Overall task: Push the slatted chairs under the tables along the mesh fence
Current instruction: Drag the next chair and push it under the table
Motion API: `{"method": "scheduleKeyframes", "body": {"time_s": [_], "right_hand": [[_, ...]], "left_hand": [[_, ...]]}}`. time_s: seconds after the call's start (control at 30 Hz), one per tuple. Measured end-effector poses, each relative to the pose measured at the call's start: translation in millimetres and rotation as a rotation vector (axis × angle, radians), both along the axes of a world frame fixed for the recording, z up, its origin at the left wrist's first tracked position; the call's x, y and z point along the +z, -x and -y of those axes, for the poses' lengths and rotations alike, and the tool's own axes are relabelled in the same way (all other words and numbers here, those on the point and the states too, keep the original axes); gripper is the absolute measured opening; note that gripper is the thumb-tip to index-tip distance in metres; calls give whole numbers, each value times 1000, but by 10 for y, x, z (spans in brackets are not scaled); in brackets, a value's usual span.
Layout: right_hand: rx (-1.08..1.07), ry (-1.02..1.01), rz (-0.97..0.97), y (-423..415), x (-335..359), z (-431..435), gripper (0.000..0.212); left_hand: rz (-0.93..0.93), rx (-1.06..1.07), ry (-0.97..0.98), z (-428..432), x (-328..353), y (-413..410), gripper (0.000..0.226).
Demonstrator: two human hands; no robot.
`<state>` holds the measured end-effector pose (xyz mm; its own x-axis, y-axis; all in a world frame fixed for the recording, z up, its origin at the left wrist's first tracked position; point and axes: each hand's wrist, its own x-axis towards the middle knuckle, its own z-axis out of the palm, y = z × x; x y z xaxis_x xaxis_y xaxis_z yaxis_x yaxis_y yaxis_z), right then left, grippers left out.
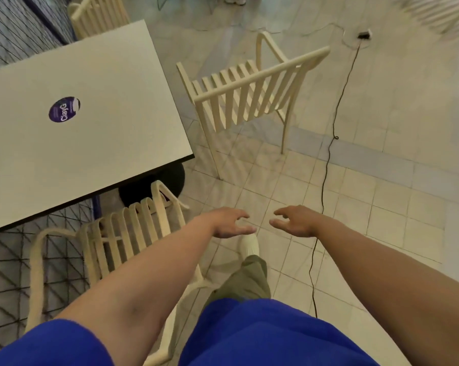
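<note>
Both hands are being held out low over the tiled floor [368,207], palms facing each other; the left hand [228,224] and right hand [297,223] are being kept loosely curled, a narrow gap between them, nothing being gripped. One slatted chair [249,96] is being left out on the floor, off the table's [104,62] near right corner and clear of it, its back turned to the camera. A second chair [122,233] is being parked right at the table's near edge; a third [96,14] is being shown at the far edge, beside the mesh fence [9,30]. A black cable [326,167] is being trailed across the tiles.
</note>
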<state>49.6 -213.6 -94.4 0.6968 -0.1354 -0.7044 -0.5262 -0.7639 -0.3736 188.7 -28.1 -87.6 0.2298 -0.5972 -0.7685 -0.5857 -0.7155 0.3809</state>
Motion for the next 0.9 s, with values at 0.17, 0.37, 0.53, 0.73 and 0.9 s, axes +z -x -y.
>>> {"method": "scheduleKeyframes", "body": {"time_s": [0.17, 0.37, 0.53, 0.73, 0.9], "right_hand": [[-8, 11, -4, -648, -38, 544, 70], [18, -12, -17, -1269, 7, 1087, 71], [67, -11, -7, -1785, -5, 1581, 70], [139, -37, -25, -2387, -119, 2388, 72], [254, -46, -24, -2841, -77, 3115, 71]], "left_hand": [[16, 1, -7, 500, -51, -625, 82], [39, 26, 22, 1044, 96, -1226, 80], [27, 69, 2, 1465, 133, -1627, 81], [40, 153, -23, 2188, 142, -2050, 79], [19, 253, -56, 2834, 186, -2279, 78]]}}
